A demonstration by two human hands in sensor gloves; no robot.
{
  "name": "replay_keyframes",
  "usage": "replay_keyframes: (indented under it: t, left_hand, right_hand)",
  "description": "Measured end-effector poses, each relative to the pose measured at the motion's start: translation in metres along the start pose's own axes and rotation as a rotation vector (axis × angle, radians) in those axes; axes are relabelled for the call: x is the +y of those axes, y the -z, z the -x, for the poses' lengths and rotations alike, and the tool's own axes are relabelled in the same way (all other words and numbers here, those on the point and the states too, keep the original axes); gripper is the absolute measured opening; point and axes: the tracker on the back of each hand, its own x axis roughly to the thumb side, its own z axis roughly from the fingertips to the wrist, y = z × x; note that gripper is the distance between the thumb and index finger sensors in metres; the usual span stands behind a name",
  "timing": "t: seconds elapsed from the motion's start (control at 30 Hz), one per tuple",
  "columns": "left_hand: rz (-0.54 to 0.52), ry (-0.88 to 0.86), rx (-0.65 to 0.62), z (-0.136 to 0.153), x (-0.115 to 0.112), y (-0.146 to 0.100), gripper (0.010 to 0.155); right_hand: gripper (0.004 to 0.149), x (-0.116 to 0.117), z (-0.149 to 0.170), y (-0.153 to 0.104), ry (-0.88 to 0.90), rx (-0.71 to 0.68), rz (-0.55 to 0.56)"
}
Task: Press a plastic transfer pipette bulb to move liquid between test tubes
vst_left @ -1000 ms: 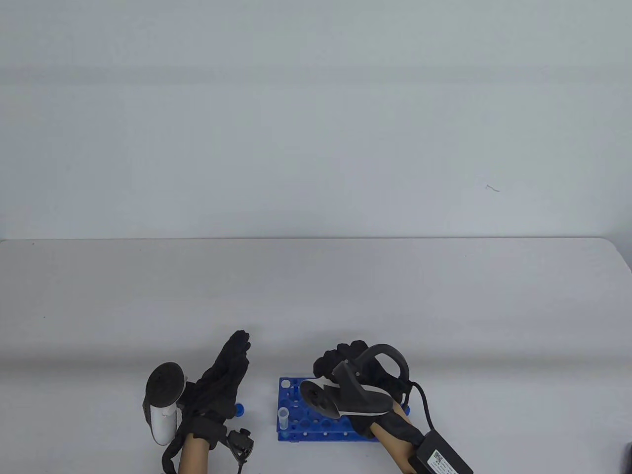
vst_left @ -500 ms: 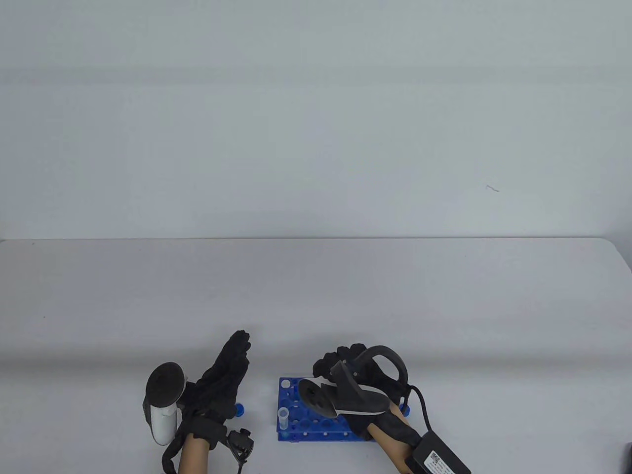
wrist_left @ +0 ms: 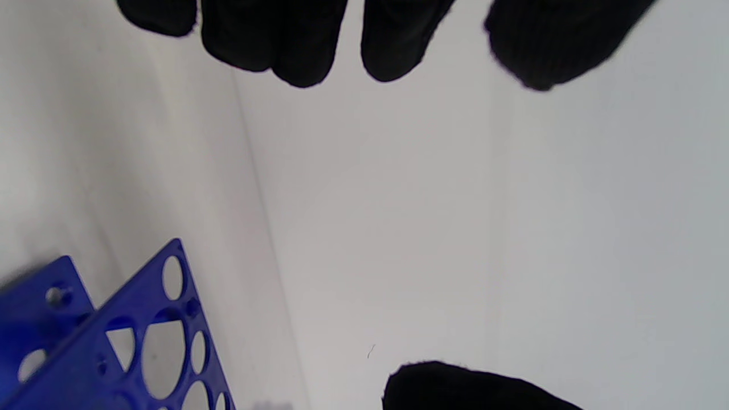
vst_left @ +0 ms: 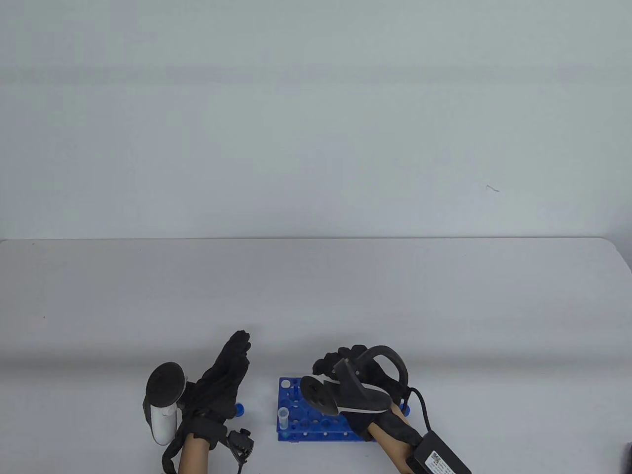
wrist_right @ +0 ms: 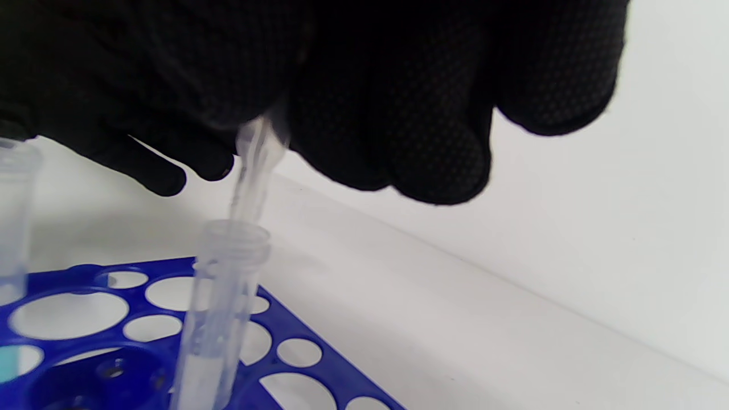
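The plastic transfer pipette (wrist_right: 254, 165) hangs from the right hand (wrist_right: 353, 85), its clear stem reaching down into the open mouth of a test tube (wrist_right: 219, 307) that stands upright in the blue tube rack (wrist_right: 296, 336). The gloved fingers (wrist_right: 438, 154) are curled closed around the pipette's upper part. The bulb itself is hidden inside the grip, so whether it is squeezed at this instant cannot be told. Pale liquid seems to sit low in that tube, though the blur makes its level uncertain.

Judged from this, the task is in its middle. The pipette is already in hand and its tip is already inside a tube, so either a draw or a release is under way. At least one more transfer step to the other tube is probably left.

Two test tubes show. One has the pipette in it, and a second (wrist_right: 14, 216) stands at the left edge of the right wrist view, also in the rack. There is one pipette and one rack. In the table view a small blue cap-like piece (vst_left: 239, 409) lies on the white table (vst_left: 444, 316) beside the left hand (vst_left: 222, 380).

That left hand lies flat with its fingers (wrist_left: 296, 51) spread and straight, holding nothing, well apart from the rack.
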Motion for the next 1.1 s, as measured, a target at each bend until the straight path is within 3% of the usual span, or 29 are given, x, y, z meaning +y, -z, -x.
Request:
replay_keyframes:
  t: [0.37, 0.57, 0.83, 1.1]
  left_hand:
    - [0.001, 0.000, 0.001, 0.000, 0.000, 0.000, 0.081]
    - [0.001, 0.000, 0.001, 0.000, 0.000, 0.000, 0.081]
    - [0.003, -0.001, 0.000, 0.000, 0.000, 0.000, 0.082]
    - [0.003, 0.001, 0.000, 0.000, 0.000, 0.000, 0.082]
  right_hand:
    - [0.043, -0.003, 0.004, -0.001, 0.021, 0.011, 0.005]
    - [0.043, -0.030, 0.019, -0.010, 0.078, 0.053, 0.049]
    - [0.044, -0.077, 0.045, -0.037, 0.194, 0.107, 0.203]
    - [0.044, -0.088, 0.023, -0.040, 0.331, -0.017, 0.273]
